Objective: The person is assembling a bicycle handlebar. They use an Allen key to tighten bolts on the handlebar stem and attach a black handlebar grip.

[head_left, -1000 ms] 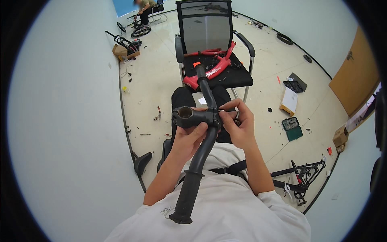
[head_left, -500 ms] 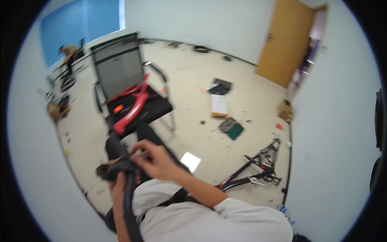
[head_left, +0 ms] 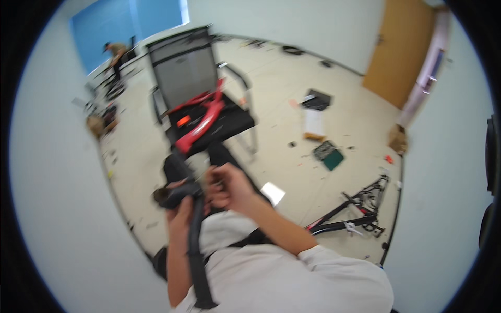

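A black tubular part (head_left: 194,235) with a short, wide, open-ended stub lies across my lap; its exact kind is unclear. One long tube runs down past my left forearm, another up between my knees. My left hand (head_left: 180,214) is wrapped round it from below, just under the stub. Close to the right of the joint, my right hand (head_left: 232,190) has its fingers curled together. Whatever they may pinch is blurred and hidden.
Before my knees stands a black mesh chair (head_left: 182,68) bearing a red bike frame (head_left: 209,117). A black bike frame (head_left: 339,216) lies on the floor at right. Cardboard pieces (head_left: 314,122) lie farther off. Another person (head_left: 116,55) bends over at the far left.
My view has swung, so the room shifts right and upward in it. My right hand's fingertips have drawn slightly away from the tube joint. My left hand keeps its hold.
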